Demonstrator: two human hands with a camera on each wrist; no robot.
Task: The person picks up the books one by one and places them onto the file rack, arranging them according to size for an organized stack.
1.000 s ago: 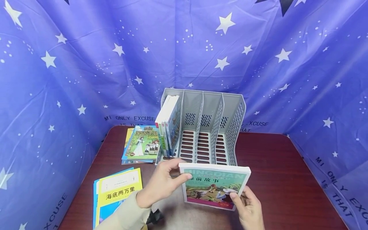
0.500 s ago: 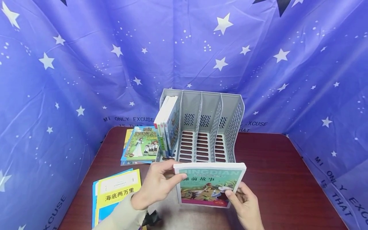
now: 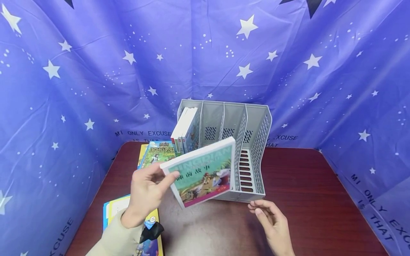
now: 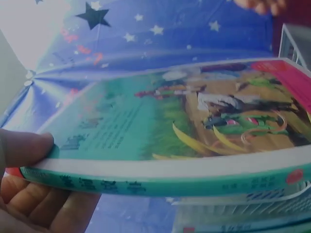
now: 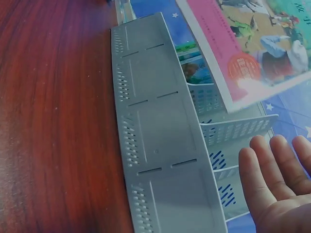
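Observation:
A green-covered book (image 3: 201, 174) with a white border and a magenta strip hangs tilted in the air before the grey file rack (image 3: 251, 195). My left hand (image 3: 150, 190) pinches its upper left corner, thumb on the cover; in the left wrist view the fingers curl under the green spine. Apart from the book, my right hand (image 3: 272, 222) hovers at the rack's front right corner, its fingers loosely bent and holding nothing. Several books (image 3: 185, 126) stand upright in the leftmost compartment. The held book hides part of the middle compartments.
A stack of picture books (image 3: 155, 154) lies left of the rack. Nearer, a pile with a yellow book (image 3: 118, 204) on top sits partly under my left forearm. A dark red table (image 3: 304, 192) spreads beneath everything, with a starry blue curtain (image 3: 205, 53) around it.
My left hand has carried the book left and up, turning it to a slant. My right hand has let go of the book's edge and stays low at the right.

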